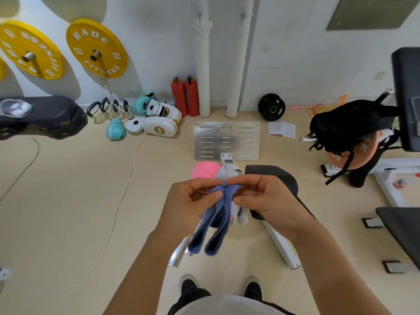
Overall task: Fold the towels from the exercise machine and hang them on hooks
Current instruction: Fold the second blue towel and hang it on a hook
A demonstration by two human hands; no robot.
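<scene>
head view: looking down at a gym floor, two bare arms reaching forward over the person's own shoes.
blue towel [217,214]: held up in mid-air in front of the body, its top edge bunched between both hands, the rest hanging down in two long folds; it seems held by the top so the cloth falls straight and the halves can be matched.
left hand [193,198]: grip pinching the towel's top edge between thumb and fingertips, on the left side of the bunch.
right hand [261,196]: grip pinching the same edge from the right, fingertips almost meeting the left hand's, probably to bring two corners together.
pink towel [205,170]: draped on the exercise machine [226,140] just behind the hands, not yet picked up.
grey towel [228,172]: lies beside the pink one on the same machine, partly hidden by the hands.
hooks [199,15]: two small hooks high on the white wall, one at [243,16], both bare; nothing hung yet.
stage, as a judgement: early, first towel being folded.
nearby: two red fire extinguishers [185,96] stand against the wall.
</scene>
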